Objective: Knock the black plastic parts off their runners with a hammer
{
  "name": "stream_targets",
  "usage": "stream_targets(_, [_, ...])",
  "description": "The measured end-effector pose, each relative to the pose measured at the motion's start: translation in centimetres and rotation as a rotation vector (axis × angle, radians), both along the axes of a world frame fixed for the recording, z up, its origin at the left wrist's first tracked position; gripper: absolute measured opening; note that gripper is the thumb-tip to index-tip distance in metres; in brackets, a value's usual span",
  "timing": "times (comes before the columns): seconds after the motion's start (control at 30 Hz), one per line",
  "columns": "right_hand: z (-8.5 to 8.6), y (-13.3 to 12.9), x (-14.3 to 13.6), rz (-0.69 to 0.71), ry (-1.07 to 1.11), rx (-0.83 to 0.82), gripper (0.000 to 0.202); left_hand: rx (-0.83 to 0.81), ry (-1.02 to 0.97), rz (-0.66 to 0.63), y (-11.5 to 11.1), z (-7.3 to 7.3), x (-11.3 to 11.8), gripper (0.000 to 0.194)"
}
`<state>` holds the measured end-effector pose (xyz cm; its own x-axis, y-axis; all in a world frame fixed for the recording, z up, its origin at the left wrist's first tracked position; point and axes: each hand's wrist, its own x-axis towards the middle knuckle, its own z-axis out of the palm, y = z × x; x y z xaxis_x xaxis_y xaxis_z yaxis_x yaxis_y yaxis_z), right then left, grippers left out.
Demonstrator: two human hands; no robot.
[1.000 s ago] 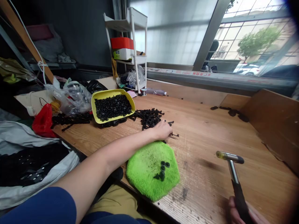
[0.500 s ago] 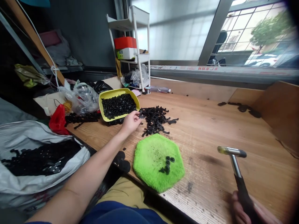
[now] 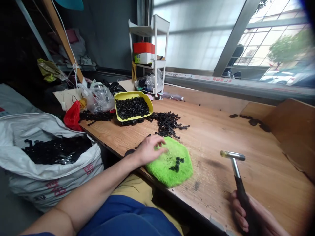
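My left hand (image 3: 150,150) hovers over the left part of a fuzzy green hexagonal mat (image 3: 183,178). Its thumb and fingers are apart and slightly blurred, with nothing visible between them. Behind that hand a bit of black shows, partly hidden. Several small black round pieces (image 3: 177,163) stand or lie on the mat amid dark specks. At the lower right, my right hand (image 3: 240,209) grips the black handle of a small hammer (image 3: 236,168). The hammer's metal head, with a yellowish face on one end, is raised above the wooden table.
Beyond the mat lies a pile of black knobbed strips (image 3: 169,122). A yellow tray (image 3: 150,109) of small black parts stands to its left. A white sack (image 3: 91,149) with black pieces is beside the table (image 3: 216,131). A white shelf rack (image 3: 156,59) rises at the back.
My left hand has come back from the black pile to above the mat, its fingers spreading. The hammer in my right hand appears slightly further left as the view shifted.
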<state>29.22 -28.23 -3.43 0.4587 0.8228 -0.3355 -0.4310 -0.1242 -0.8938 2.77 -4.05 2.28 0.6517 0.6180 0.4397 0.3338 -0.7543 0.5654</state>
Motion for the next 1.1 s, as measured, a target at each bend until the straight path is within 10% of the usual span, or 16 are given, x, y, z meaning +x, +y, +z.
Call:
stream_targets(0.13, [0.7,0.0,-1.0,-0.034,-0.006,0.049,0.036,0.124,0.178,-0.290,-4.6,0.0,2.2,0.024])
stream_targets(0.43, [0.9,0.0,-1.5,-0.056,0.011,0.103,0.037,0.206,0.108,-0.124,-2.8,-3.2,1.6,0.023])
stream_targets(0.8, [0.6,-0.1,-1.6,-0.046,0.001,0.142,0.035,-0.065,-0.089,-0.125,-2.1,-3.0,0.0,0.032])
stream_targets(1.1, [0.3,0.2,-1.4,-0.031,0.009,0.158,0.039,0.063,-0.035,-0.047,-1.9,-2.7,0.8,0.018])
